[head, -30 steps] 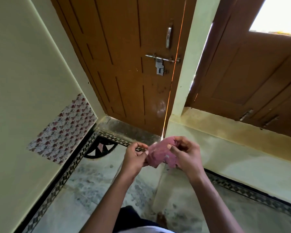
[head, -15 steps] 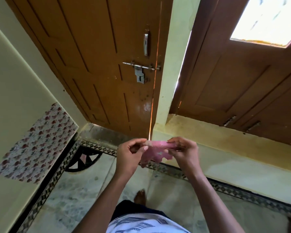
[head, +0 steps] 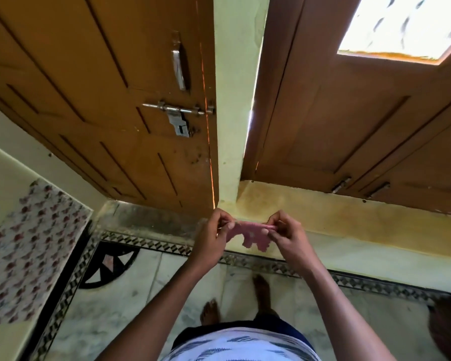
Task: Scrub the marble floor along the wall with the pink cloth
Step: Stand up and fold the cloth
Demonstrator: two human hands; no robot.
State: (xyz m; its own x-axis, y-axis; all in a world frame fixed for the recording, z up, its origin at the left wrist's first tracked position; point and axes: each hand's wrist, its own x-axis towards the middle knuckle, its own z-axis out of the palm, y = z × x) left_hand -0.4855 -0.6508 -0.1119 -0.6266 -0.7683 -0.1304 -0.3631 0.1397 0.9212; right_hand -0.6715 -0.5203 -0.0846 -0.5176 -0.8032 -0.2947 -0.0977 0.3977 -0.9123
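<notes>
I am standing and holding a small pink cloth [head: 250,234] stretched between both hands at about waist height. My left hand [head: 212,237] pinches its left end, and my right hand [head: 285,238] pinches its right end. The cloth hangs down a little, with a ragged lower edge. Below lies the pale marble floor [head: 130,308], with a black-and-white patterned border [head: 349,281] running along the yellow wall [head: 375,246]. My bare feet [head: 262,285] stand near that border.
A brown wooden door [head: 102,113] with a metal bolt [head: 177,110] is ahead on the left. A second brown door [head: 349,121] is on the right above a yellow ledge. A patterned sheet [head: 29,246] is stuck on the left wall. A dark object [head: 448,327] sits at the right edge.
The cloth has gone from bunched to pulled out flat between my hands. The view has risen and tilted, so my feet and shirt now show below.
</notes>
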